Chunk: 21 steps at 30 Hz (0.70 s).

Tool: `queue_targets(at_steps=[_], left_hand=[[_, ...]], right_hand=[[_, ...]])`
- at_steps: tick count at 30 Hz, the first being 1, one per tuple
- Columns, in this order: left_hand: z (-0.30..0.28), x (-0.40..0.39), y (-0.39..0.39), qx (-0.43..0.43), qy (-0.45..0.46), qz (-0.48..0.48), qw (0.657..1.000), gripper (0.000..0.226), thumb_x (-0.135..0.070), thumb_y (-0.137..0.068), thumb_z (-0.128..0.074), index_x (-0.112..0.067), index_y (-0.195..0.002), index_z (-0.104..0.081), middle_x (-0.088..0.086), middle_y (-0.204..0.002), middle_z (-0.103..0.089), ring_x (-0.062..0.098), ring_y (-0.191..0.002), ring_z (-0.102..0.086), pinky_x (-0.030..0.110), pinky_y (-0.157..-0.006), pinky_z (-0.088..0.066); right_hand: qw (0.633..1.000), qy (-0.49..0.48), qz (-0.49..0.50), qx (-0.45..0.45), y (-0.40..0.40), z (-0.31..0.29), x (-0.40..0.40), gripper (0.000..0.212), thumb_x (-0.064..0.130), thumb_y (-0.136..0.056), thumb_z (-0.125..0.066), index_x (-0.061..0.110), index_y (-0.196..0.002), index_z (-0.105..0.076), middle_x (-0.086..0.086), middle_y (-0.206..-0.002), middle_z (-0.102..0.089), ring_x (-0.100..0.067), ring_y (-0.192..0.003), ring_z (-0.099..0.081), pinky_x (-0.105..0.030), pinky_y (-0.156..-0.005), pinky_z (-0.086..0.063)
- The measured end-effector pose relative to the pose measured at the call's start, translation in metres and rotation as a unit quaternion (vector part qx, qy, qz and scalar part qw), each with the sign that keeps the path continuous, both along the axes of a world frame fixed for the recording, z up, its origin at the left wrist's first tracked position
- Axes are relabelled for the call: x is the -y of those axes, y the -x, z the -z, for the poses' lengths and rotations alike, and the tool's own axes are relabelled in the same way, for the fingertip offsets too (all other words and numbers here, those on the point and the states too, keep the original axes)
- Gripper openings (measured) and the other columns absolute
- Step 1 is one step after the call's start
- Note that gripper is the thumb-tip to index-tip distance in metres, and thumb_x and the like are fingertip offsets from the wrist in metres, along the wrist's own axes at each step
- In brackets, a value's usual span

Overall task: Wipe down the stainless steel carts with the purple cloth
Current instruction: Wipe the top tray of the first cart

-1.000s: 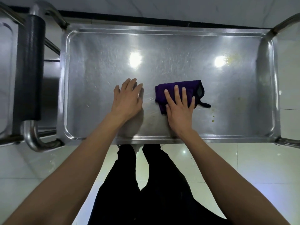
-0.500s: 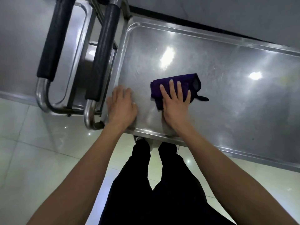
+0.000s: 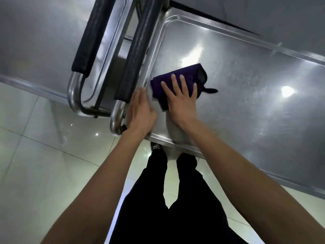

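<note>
Pressing the purple cloth [image 3: 177, 81] with flat fingers, the right hand [image 3: 181, 101] is working the cart tray [image 3: 246, 85], the left hand [image 3: 140, 110] resting straight-fingered at nine o'clock.

Through the head camera I saw both forearms bare right up to the frame's edge, with no sleeve, watch or ring showing on either. The left hand [image 3: 140, 111] and right hand [image 3: 181, 101] wore no gloves. Below them the person had on plain black trousers [image 3: 168, 208], and one dark shoe [image 3: 156, 147] with white lacing showed beneath the cuffs.
</note>
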<state>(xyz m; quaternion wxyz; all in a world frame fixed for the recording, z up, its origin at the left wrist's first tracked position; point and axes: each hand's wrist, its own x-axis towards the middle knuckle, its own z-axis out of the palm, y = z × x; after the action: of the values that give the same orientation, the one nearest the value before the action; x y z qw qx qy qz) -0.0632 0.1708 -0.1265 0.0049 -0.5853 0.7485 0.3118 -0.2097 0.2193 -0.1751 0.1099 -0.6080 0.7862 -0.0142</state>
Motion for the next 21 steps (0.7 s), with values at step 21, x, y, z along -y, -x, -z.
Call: queue_targets(at_steps=[21], left_hand=[[0.002, -0.024, 0.011, 0.114, 0.085, 0.165, 0.976, 0.051, -0.027, -0.095, -0.050, -0.016, -0.143, -0.037, 0.012, -0.157, -0.028, 0.031, -0.148, -0.022, 0.054, -0.117, -0.030]], right_hand=[[0.999, -0.007, -0.028, 0.029, 0.022, -0.010, -0.083, 0.057, 0.033, -0.102, -0.044, 0.042, -0.155, -0.024, 0.001, -0.167, -0.013, -0.024, -0.155, -0.005, -0.060, -0.121, -0.007]])
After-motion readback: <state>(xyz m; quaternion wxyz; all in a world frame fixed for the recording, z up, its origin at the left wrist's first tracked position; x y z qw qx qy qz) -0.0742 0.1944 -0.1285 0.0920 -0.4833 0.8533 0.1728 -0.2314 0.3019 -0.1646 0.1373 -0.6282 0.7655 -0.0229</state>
